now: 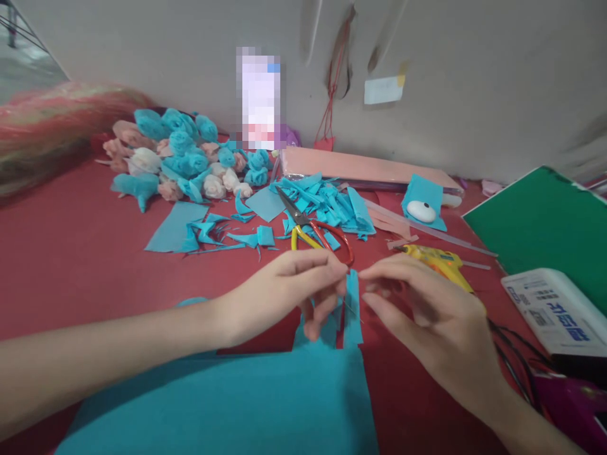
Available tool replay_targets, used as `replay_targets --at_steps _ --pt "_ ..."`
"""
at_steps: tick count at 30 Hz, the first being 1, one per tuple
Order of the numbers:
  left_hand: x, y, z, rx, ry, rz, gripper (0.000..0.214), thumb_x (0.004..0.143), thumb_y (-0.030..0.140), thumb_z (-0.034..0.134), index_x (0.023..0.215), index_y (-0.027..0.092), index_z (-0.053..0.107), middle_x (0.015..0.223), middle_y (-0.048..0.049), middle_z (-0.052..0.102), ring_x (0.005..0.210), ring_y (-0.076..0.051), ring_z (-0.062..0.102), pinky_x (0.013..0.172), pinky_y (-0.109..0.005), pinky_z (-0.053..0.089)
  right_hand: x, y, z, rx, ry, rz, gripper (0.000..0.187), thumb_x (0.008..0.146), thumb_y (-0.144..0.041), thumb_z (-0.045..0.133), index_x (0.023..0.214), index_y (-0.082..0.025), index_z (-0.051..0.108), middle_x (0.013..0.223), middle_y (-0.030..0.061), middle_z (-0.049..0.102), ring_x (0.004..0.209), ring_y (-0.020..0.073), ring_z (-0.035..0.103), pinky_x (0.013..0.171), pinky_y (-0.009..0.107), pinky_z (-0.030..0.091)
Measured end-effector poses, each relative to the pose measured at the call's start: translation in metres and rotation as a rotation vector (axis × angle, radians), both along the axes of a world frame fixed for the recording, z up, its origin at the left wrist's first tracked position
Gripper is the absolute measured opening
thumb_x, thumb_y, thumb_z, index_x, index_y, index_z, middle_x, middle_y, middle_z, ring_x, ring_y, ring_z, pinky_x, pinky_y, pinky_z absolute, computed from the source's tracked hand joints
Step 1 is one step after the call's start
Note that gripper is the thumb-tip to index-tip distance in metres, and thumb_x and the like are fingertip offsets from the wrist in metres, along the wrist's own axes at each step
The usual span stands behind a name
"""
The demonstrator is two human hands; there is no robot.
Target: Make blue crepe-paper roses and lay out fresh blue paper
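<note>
My left hand (294, 287) pinches a narrow strip of blue crepe paper (351, 303) that rises from a larger blue sheet (227, 404) lying in front of me. My right hand (422, 309) meets it from the right, thumb and forefinger pressed together at the strip's top edge, perhaps on a thin wire I cannot make out clearly. Both hands hover just above the red table (71, 259). Scissors with yellow and red handles (313, 234) lie just beyond my fingers.
A pile of blue, pink and white paper roses (180, 158) sits at the back left, with blue scraps (327, 202) scattered mid-table. A yellow glue gun (439, 260), pink paper stack (360, 167), green board (545, 227) and white box (554, 309) lie to the right.
</note>
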State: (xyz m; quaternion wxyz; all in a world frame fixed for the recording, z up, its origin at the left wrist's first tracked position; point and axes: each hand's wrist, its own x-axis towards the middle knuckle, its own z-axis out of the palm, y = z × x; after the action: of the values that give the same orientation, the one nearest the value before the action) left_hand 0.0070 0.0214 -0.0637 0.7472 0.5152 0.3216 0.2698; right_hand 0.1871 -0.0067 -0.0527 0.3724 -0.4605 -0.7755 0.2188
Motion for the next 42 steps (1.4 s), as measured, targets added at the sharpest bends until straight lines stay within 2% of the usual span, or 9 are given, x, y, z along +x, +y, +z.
replay_targets --at_steps 4,9,15,20,27,32,37,40,42 --pt "0.002 -0.014 0.006 -0.030 0.005 -0.104 0.030 0.084 0.036 0.047 0.063 0.014 0.048 0.047 0.0050 0.045 0.040 -0.006 0.046 0.044 -0.016 0.040 -0.008 -0.016 0.015 -0.130 0.218 0.043 0.023 0.070 -0.012 0.067 0.088 -0.026 0.064 0.076 -0.0075 0.064 0.061 0.0037 0.057 0.058 0.007 0.048" --pt "0.002 -0.021 0.012 -0.022 -0.005 -0.160 0.031 0.083 0.037 0.046 0.061 0.015 0.046 0.044 0.0052 0.042 0.039 -0.005 0.042 0.040 -0.014 0.036 -0.015 -0.023 0.016 -0.199 0.357 0.055 0.026 0.070 -0.008 0.067 0.084 -0.030 0.067 0.079 -0.0091 0.068 0.067 0.0043 0.062 0.062 0.006 0.051" --pt "0.000 -0.025 0.007 0.122 0.084 -0.136 0.032 0.086 0.040 0.040 0.065 0.016 0.045 0.051 0.0048 0.043 0.042 -0.005 0.040 0.039 -0.013 0.035 -0.018 -0.024 0.013 -0.156 0.373 0.016 0.019 0.069 -0.011 0.068 0.077 -0.027 0.068 0.067 -0.0075 0.066 0.059 0.0047 0.059 0.055 0.006 0.050" --pt "0.000 -0.028 0.004 0.254 0.162 -0.068 0.033 0.089 0.038 0.035 0.066 0.016 0.044 0.054 0.0045 0.043 0.045 -0.005 0.041 0.042 -0.014 0.037 -0.026 -0.021 0.009 -0.150 0.420 -0.042 0.016 0.072 -0.011 0.066 0.075 -0.027 0.067 0.069 -0.0089 0.066 0.062 0.0025 0.060 0.060 0.003 0.049" --pt "0.003 -0.029 0.008 0.104 0.025 -0.015 0.031 0.088 0.039 0.037 0.066 0.017 0.044 0.052 0.0057 0.038 0.044 -0.006 0.040 0.038 -0.013 0.038 -0.025 -0.020 0.014 -0.210 0.363 -0.038 0.023 0.079 -0.010 0.057 0.079 -0.030 0.068 0.070 -0.0096 0.064 0.056 0.0006 0.057 0.051 0.001 0.045" --pt "0.003 -0.027 0.010 0.090 0.008 -0.011 0.033 0.088 0.039 0.036 0.066 0.017 0.044 0.053 0.0053 0.038 0.045 -0.006 0.041 0.039 -0.013 0.039 -0.020 -0.020 0.015 -0.314 0.407 0.002 0.023 0.082 -0.016 0.053 0.087 -0.031 0.068 0.071 -0.0069 0.064 0.059 0.0028 0.056 0.054 0.005 0.046" --pt "0.003 -0.025 0.011 0.334 0.192 0.054 0.032 0.089 0.034 0.036 0.067 0.015 0.048 0.051 0.0054 0.040 0.043 -0.004 0.037 0.040 -0.012 0.034 -0.026 -0.015 0.013 -0.371 0.497 -0.057 0.014 0.064 -0.016 0.071 0.075 -0.025 0.068 0.069 -0.0054 0.066 0.061 0.0067 0.060 0.055 0.010 0.050" --pt "0.002 -0.026 0.012 0.513 0.234 0.101 0.030 0.088 0.024 0.038 0.060 0.015 0.044 0.051 0.0058 0.042 0.044 -0.003 0.037 0.040 -0.011 0.030 -0.032 -0.015 0.012 -0.381 0.520 -0.107 0.005 0.067 -0.019 0.070 0.068 -0.023 0.067 0.063 -0.0054 0.064 0.054 0.0064 0.058 0.048 0.011 0.048" --pt "0.002 -0.027 0.013 0.533 0.232 0.110 0.031 0.088 0.023 0.038 0.058 0.015 0.042 0.051 0.0060 0.043 0.044 -0.003 0.038 0.041 -0.010 0.031 -0.034 -0.017 0.013 -0.323 0.501 -0.121 0.007 0.072 -0.020 0.066 0.066 -0.023 0.066 0.060 -0.0060 0.063 0.050 0.0046 0.055 0.043 0.009 0.046"
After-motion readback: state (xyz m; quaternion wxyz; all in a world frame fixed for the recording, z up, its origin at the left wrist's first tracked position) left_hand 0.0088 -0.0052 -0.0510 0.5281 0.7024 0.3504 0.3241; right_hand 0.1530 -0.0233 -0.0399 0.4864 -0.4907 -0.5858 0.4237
